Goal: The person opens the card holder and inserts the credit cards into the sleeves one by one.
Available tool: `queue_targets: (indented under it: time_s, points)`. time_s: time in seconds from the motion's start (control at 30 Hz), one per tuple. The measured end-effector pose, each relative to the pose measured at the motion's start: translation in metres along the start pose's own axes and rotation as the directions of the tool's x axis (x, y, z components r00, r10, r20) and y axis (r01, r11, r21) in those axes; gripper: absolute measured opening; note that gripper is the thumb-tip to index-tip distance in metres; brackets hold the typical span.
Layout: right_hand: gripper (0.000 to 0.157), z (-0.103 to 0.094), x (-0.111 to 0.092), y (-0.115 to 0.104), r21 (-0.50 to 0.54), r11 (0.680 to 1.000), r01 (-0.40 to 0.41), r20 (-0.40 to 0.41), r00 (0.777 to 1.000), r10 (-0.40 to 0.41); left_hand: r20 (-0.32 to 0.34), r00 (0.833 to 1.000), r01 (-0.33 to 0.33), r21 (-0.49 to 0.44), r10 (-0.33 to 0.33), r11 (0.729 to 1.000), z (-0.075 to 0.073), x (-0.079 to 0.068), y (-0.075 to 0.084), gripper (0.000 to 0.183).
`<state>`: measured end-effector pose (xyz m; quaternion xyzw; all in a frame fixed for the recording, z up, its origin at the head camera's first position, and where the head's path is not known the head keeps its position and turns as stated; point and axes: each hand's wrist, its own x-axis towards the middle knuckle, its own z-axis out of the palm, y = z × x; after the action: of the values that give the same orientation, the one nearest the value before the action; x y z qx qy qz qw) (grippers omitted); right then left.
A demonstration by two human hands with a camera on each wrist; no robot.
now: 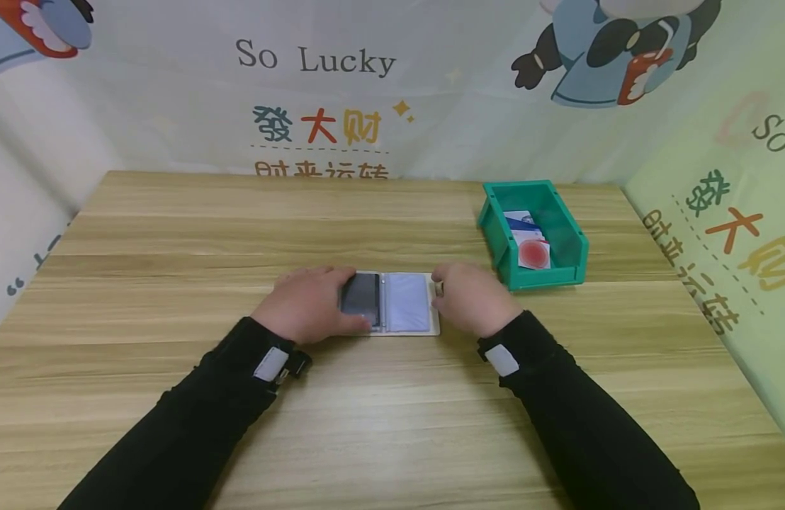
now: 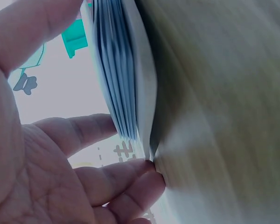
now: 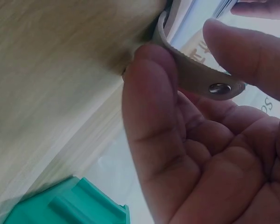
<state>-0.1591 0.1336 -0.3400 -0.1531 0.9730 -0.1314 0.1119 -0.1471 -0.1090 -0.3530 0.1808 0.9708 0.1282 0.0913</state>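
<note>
An open card holder [image 1: 407,303] with a pale cover lies on the table, a dark sleeve on its left side and a whitish one on its right. My left hand [image 1: 312,304] holds the left half, thumb at the near edge and fingers at the far edge. In the left wrist view its stacked sleeves [image 2: 114,70] show edge-on, fingertips right at the cover's edge. At the right side, my right hand [image 1: 472,297] holds the closing strap [image 3: 198,77] between thumb and curled fingers. A metal snap [image 3: 220,88] shows near the strap's end.
A green bin [image 1: 533,234] stands just beyond my right hand, with several cards [image 1: 526,237] inside. The wooden table [image 1: 367,418] ends at a printed cloth backdrop [image 1: 443,134] at the back and sides.
</note>
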Motion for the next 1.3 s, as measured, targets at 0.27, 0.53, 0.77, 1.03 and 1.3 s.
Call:
queue_targets:
  time_s: [0.27,0.53,0.77,1.03,1.3]
  points:
    - [0.03,0.0028,0.0015,-0.0019,-0.019,1.0,0.012,-0.008,1.0,-0.012,-0.007,1.0,0.008,-0.007,-0.008,1.0,-0.0006,-0.0003,0.0013,0.087]
    - [0.026,0.0039,0.0006,-0.0041,-0.035,0.998,0.056,-0.018,0.998,-0.057,-0.006,1.0,0.022,-0.047,-0.022,0.999,-0.0007,-0.0002,0.0031,0.087]
    - [0.026,0.0045,0.0014,-0.0049,-0.053,0.997,0.053,-0.011,0.998,-0.054,-0.005,1.0,0.017,-0.067,-0.017,0.998,-0.0006,0.0004,0.0026,0.087]
    - [0.022,0.0067,0.0018,-0.0056,-0.081,0.994,0.077,-0.027,0.997,-0.079,-0.004,1.0,0.018,-0.086,-0.018,0.996,-0.0001,0.0013,0.0012,0.083]
    - [0.024,0.0079,0.0019,-0.0066,-0.097,0.992,0.086,-0.028,0.996,-0.089,-0.021,0.999,0.039,-0.135,-0.042,0.99,0.0007,0.0021,0.0012,0.07]
